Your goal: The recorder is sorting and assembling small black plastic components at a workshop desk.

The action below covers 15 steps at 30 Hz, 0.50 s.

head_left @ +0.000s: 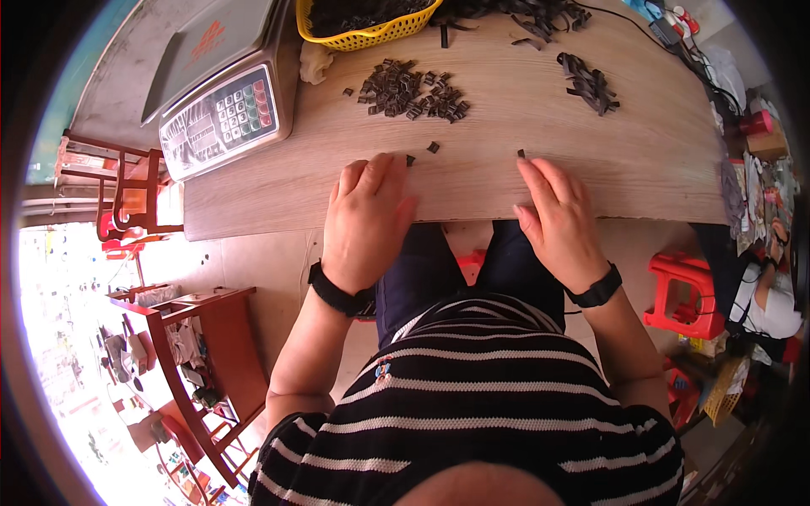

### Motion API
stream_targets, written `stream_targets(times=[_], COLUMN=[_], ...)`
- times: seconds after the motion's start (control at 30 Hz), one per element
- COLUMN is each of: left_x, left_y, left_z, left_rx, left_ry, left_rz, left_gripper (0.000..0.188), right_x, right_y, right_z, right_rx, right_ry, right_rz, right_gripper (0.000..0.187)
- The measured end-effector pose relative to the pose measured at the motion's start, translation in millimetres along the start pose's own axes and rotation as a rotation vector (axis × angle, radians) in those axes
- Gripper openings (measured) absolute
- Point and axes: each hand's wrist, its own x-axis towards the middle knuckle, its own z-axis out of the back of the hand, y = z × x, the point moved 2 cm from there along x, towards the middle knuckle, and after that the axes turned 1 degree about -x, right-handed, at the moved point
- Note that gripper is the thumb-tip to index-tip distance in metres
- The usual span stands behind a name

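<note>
My left hand (pixel 364 223) rests palm down at the table's near edge, its fingers reaching forward and its thumb, slightly blurred, held apart. A small dark piece (pixel 411 160) lies just beside its fingertips, with another small dark square piece (pixel 433 147) a little farther off. Opposite, my right hand (pixel 561 215) has its fingers stretched out and its thumb apart. One fingertip appears to touch a tiny dark piece (pixel 521 153) on the tabletop. Farther back sits a heap of small dark folded pieces (pixel 396 88). To its right is a bunch of longer dark strips (pixel 588 84).
A digital scale (pixel 224 114) stands on the table (pixel 506 101) at left. A yellow basket (pixel 371 38) of dark pieces is at the back, near more loose strips (pixel 540 17). A cable (pixel 629 18) runs along the far right. On the floor at right is a red stool (pixel 683 291).
</note>
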Motion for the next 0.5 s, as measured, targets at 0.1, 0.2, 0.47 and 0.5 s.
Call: stream_targets(times=[0.1, 0.2, 0.47, 0.5], left_x=[2.1, 1.2, -32.0, -35.2], left_y=[-0.1, -1.0, 13.0, 15.8], left_z=[-0.7, -2.0, -26.5, -30.2], left_rx=[0.0, 0.067, 0.077, 0.048], left_ry=[-0.028, -0.031, -0.172, -0.221], left_rz=[-0.008, -0.03, -0.272, -0.369], left_gripper=[0.049, 0.05, 0.044, 0.041], right_x=[-3.2, -5.1, -23.1, -24.8], right_y=[-3.3, -1.6, -6.5, -4.3], right_z=[-5.2, -9.5, -24.7, -24.6], right_rx=[0.027, -0.021, -0.035, 0.001], right_ry=[-0.114, -0.031, -0.207, -0.261], right_rz=[-0.022, -0.049, 0.151, 0.161], right_gripper=[0.057, 0.06, 0.051, 0.042])
